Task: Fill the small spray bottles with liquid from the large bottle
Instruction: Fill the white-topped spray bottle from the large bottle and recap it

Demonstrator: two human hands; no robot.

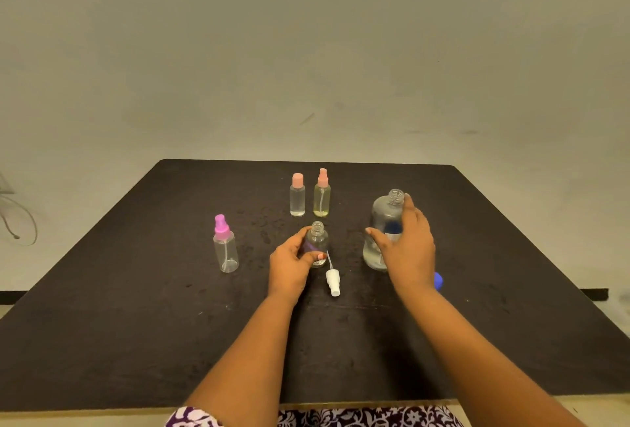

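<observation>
A small clear bottle (317,239) with an open threaded neck stands upright at the table's middle, and my left hand (289,266) grips its lower body. Its white spray head (333,281) lies on the table just in front of it. To the right stands the large clear bottle (383,218), uncapped, with liquid in its lower part. My right hand (407,249) wraps around its right side. A blue cap (438,280) peeks out behind my right wrist. A pink-topped spray bottle (225,245) stands at the left.
Two small bottles stand at the back: one with a peach flat cap (297,195) and one with a peach spray head (322,194) holding yellowish liquid. The black table (136,324) shows wet spots near its centre. A wall rises behind it.
</observation>
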